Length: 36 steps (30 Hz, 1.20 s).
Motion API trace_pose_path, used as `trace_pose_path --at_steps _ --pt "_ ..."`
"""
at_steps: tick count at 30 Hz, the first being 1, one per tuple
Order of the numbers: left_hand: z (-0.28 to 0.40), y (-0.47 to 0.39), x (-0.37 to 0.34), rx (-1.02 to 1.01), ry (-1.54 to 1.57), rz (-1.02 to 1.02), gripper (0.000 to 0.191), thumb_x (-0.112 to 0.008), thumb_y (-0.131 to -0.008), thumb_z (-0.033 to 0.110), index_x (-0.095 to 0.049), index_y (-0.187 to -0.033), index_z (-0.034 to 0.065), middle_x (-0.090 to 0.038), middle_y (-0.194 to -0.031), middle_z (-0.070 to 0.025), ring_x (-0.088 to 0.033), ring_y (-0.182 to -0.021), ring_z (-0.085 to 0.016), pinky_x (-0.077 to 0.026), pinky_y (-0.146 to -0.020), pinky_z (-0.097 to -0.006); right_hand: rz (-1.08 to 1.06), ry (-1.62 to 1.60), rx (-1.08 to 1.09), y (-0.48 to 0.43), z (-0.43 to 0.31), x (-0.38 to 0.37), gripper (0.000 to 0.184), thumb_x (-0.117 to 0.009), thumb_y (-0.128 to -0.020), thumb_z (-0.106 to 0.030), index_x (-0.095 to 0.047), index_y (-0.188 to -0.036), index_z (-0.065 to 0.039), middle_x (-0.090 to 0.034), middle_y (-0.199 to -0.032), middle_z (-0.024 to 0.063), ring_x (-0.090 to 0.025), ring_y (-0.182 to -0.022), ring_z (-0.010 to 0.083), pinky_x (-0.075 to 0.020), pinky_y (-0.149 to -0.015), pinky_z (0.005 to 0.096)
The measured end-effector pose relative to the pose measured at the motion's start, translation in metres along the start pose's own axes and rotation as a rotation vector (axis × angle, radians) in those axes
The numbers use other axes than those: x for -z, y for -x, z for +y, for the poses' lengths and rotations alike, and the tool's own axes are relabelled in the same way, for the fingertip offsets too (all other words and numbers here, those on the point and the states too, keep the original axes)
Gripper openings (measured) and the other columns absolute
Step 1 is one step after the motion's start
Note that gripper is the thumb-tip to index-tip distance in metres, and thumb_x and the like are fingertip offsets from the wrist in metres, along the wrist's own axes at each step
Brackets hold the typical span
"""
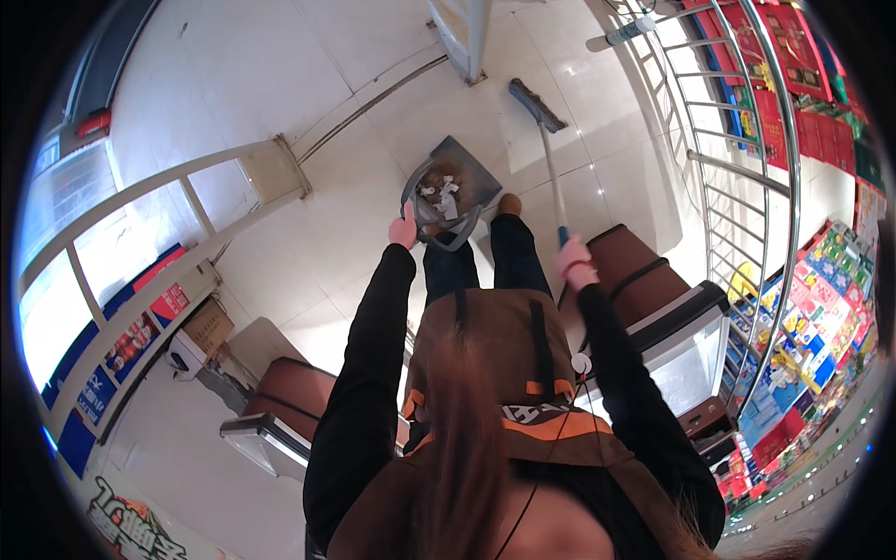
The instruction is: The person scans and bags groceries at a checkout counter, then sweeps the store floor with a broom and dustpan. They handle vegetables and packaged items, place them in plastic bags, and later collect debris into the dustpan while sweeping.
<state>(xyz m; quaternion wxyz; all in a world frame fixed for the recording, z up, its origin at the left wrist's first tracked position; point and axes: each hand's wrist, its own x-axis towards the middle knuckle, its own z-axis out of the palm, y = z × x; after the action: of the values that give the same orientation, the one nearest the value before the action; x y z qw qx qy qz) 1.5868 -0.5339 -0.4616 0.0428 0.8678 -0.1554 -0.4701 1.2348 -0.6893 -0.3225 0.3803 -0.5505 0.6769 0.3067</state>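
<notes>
My left hand point(404, 229) grips the side of the looped handle of a grey plastic dustpan point(481, 183), held in front of my legs. Torn white paper scraps point(446, 198) and brown dirt lie in the pan. In my right hand point(577, 264) is the blue grip end of a broom, closed in my fingers. The broom's pale stick point(551, 164) runs away from me to a dark, flat broom head point(536, 106) on the tiled floor, beyond the dustpan and to its right. The head is apart from the pan.
Brown-sided counters point(626, 269) flank me; one point(290, 388) stands at left. A chrome railing point(794, 161) curves along the right before boxed goods point(826, 294). A white metal frame point(231, 164) is at left, and a post point(465, 42) rises ahead.
</notes>
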Motion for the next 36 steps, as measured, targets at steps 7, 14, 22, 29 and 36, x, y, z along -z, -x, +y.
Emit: trace_pose_path --at_steps 7,14,22,29,36 --pt "-0.029 -0.008 -0.017 0.019 0.214 0.036 0.084 -0.028 -0.084 0.068 -0.060 -0.066 -0.0079 -0.064 -0.066 -0.0168 -0.065 -0.070 -0.027 -0.049 -0.067 -0.0353 -0.255 -0.120 -0.045 0.119 -0.017 -0.143 0.052 -0.061 -0.071 -0.016 -0.034 -0.112 -0.002 -0.056 -0.106 0.0270 -0.055 -0.098 0.0433 -0.0454 -0.086 0.0480" --pt "-0.039 -0.028 0.009 -0.120 0.411 -0.429 0.073 -0.043 -0.082 0.066 -0.055 -0.083 -0.0057 -0.063 -0.073 -0.0171 -0.062 -0.071 -0.020 -0.048 -0.067 -0.0307 -0.053 -0.505 -0.112 0.253 0.058 -0.194 0.046 -0.066 -0.067 -0.020 -0.044 -0.103 -0.004 -0.062 -0.083 0.0237 -0.061 -0.081 0.0390 -0.0489 -0.074 0.0417" --pt "-0.084 -0.030 0.043 -0.370 0.218 -0.411 0.062 -0.041 -0.089 0.053 -0.056 -0.085 -0.0069 -0.064 -0.073 -0.0132 -0.061 -0.064 -0.018 -0.048 -0.065 -0.0300 0.105 -0.927 -0.432 0.368 0.056 -0.298 0.052 -0.063 -0.070 -0.022 -0.042 -0.114 -0.005 -0.062 -0.080 0.0230 -0.063 -0.077 0.0372 -0.0493 -0.069 0.0415" --pt "-0.072 -0.041 0.040 -0.464 -0.107 -0.232 0.070 -0.034 -0.089 0.057 -0.060 -0.076 -0.0062 -0.065 -0.065 -0.0118 -0.062 -0.061 -0.020 -0.048 -0.061 -0.0313 0.265 -1.046 -0.735 0.269 0.142 -0.367 0.037 -0.066 -0.070 -0.012 -0.045 -0.098 0.000 -0.057 -0.064 0.0117 -0.056 -0.049 0.0217 -0.0471 -0.042 0.0338" --pt "-0.075 -0.059 0.041 -0.424 -0.137 -0.308 0.069 -0.031 -0.090 0.057 -0.053 -0.082 -0.0086 -0.063 -0.063 -0.0172 -0.063 -0.058 -0.024 -0.048 -0.055 -0.0336 -0.235 -1.381 -0.462 0.143 0.055 -0.357 0.025 -0.051 -0.074 -0.008 -0.054 -0.087 0.013 -0.062 -0.062 0.0142 -0.061 -0.048 0.0238 -0.0507 -0.047 0.0354"
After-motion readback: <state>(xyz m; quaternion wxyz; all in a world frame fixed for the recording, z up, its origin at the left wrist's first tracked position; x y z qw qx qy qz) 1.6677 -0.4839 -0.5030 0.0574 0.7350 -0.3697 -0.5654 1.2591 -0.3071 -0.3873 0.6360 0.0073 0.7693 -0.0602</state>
